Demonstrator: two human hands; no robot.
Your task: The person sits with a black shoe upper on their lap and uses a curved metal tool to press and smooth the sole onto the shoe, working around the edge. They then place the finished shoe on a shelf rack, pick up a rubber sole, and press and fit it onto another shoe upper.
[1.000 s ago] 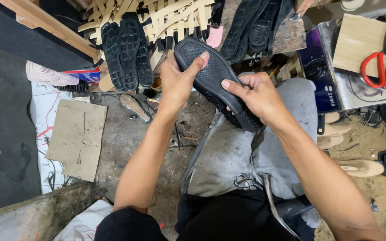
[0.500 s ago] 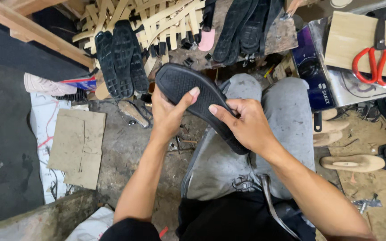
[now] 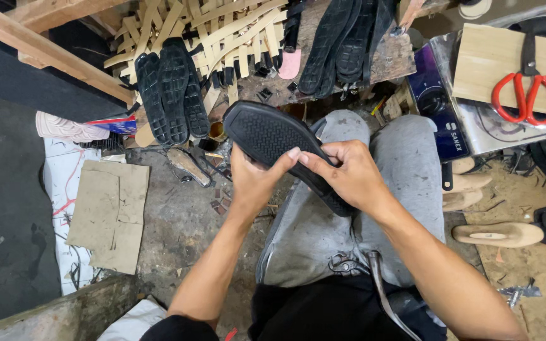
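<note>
A black rubber shoe sole (image 3: 261, 132), tread side up, is held over my lap between both hands. My left hand (image 3: 255, 180) grips its near edge from below, thumb on the tread. My right hand (image 3: 345, 173) clasps the sole's middle and heel end, fingers curled over it. My knees in grey trousers (image 3: 406, 158) are under the sole.
More black soles (image 3: 170, 88) lie on a heap of pale leather strips (image 3: 222, 38); others (image 3: 342, 38) hang at the top. Red-handled scissors (image 3: 529, 95) rest on a wooden board at right. Wooden shoe lasts (image 3: 497, 235) lie on the floor, cardboard (image 3: 109, 215) at left.
The sole and both hands have come lower and closer to my lap. My right hand slid toward the sole's middle, beside my left thumb.
</note>
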